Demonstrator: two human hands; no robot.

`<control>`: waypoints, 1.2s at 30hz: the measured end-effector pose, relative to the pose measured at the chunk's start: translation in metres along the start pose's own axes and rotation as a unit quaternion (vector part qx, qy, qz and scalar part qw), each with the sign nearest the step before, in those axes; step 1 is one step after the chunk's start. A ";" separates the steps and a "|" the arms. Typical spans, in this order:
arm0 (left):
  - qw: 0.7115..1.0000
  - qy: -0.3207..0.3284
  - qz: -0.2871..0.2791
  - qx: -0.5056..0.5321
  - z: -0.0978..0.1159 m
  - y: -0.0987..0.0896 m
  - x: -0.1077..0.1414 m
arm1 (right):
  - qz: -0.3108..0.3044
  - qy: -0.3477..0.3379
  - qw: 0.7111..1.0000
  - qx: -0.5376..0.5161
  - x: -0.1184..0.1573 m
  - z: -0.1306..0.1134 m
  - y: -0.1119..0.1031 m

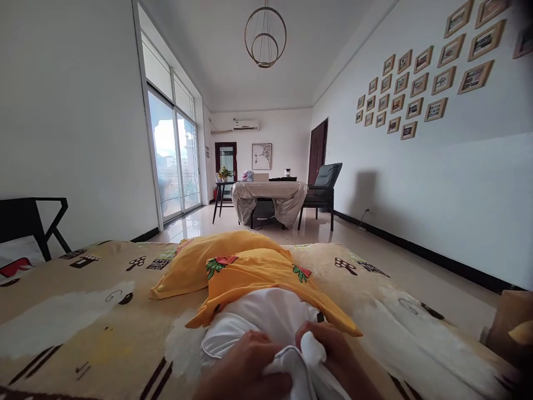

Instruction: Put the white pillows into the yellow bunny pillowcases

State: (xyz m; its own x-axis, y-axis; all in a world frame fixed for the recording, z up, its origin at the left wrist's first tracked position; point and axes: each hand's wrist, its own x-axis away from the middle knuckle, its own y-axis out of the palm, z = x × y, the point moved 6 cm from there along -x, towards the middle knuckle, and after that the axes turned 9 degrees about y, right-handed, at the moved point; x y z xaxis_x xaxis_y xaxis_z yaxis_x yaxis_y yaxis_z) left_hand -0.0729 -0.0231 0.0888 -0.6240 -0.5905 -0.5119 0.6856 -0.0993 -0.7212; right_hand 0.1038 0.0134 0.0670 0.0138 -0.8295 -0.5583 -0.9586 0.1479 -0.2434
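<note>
A white pillow point(262, 314) lies in front of me, its far part inside an orange pillowcase point(258, 275) with red and green prints. The near end of the pillow sticks out of the case's opening. My left hand point(245, 366) is closed on bunched white fabric at that near end. Beside it, my right hand point(328, 344) pinches another fold of the same white fabric. A small dark tag point(320, 317) shows near the right hand. Behind the case lies a second orange pillow point(183, 266), partly covered by the first.
A beige patterned blanket point(104, 316) spreads beneath everything. Black chair arms point(50, 222) stand at the left edge, and a brown box point(510, 322) at the right. Farther off are a covered table point(270, 190) and a black armchair point(325, 186).
</note>
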 end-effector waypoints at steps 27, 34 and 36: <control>0.966 -0.053 0.251 0.024 0.017 0.005 0.002 | -0.066 -0.007 0.998 0.006 0.002 -0.018 0.045; 0.970 0.009 0.242 -0.019 0.019 -0.001 0.005 | -0.047 -0.029 0.998 0.019 0.002 -0.026 0.042; 0.957 0.076 0.264 -0.093 0.018 0.000 0.013 | -0.043 -0.018 0.999 0.029 0.001 -0.024 0.044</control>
State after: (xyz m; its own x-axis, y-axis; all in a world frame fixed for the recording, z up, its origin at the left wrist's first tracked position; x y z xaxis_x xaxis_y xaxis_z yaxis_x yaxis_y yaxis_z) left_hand -0.0740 -0.0448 0.0902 -0.2670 -0.3934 -0.8798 0.8502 0.3337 -0.4072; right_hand 0.0545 0.0063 0.0753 0.1064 -0.8206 -0.5615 -0.9355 0.1087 -0.3361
